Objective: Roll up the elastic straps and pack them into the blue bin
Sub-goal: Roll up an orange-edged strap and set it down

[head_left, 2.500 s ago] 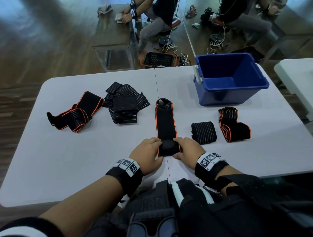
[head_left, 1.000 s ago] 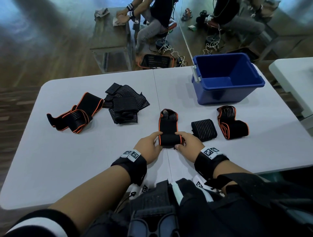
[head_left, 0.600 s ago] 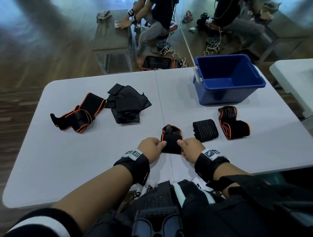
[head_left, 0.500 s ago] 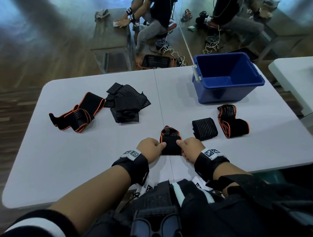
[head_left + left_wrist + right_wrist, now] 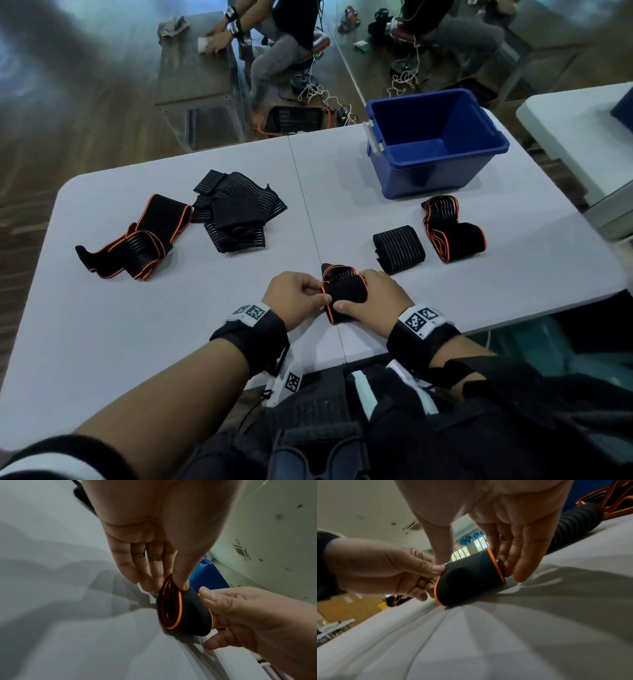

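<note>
Two hands hold one rolled strap at the near edge of the bench, its long axis running left to right between them.

From the left: the left hand (image 5: 297, 297) pinches the left end of the orange-edged roll (image 5: 343, 294), thumb on top and fingers against the coiled end, as the left wrist view shows; the roll lies on the bench (image 5: 171, 325), with a short tail sticking out on its far side; the right hand (image 5: 375, 300) wraps the right end, thumb on the near face and fingers over the far side. The blue bin (image 5: 435, 174) stands far and to the right, well apart from the roll, so the right hand is judged the nearer carrier. Between roll and bin lie a striped roll (image 5: 399, 248) and an orange-edged folded strap (image 5: 452, 233).
</note>
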`<act>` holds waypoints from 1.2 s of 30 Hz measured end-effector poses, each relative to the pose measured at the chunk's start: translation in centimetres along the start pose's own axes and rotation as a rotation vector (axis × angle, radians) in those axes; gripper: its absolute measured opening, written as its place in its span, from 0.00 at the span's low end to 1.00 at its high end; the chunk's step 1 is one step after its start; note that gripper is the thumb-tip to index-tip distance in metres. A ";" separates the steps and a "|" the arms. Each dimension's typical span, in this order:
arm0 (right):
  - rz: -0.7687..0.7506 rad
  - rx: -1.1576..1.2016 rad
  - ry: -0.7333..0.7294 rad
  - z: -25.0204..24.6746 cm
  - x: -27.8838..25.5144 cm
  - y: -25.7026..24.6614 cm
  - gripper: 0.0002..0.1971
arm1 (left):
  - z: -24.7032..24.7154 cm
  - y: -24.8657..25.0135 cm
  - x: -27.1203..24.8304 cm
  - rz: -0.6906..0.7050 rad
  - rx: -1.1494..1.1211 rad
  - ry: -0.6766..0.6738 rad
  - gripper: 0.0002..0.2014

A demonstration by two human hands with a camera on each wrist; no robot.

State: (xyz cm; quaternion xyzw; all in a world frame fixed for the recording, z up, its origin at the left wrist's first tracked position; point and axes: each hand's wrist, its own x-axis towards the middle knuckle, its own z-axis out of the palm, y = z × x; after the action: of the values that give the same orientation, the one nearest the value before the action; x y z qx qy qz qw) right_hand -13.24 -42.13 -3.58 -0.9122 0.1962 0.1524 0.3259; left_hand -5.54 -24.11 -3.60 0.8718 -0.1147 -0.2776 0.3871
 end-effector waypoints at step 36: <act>0.319 -0.033 0.307 -11.6 -3.8 16.6 0.36 | 9.1 10.9 8.7 0.262 0.642 0.086 0.29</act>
State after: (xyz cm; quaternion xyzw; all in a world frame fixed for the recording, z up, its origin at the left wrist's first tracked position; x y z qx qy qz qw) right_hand -22.46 -60.58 -2.31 -0.8874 0.3827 0.0643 0.2489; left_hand -3.52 -40.63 -3.98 0.9378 -0.2907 -0.1382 0.1301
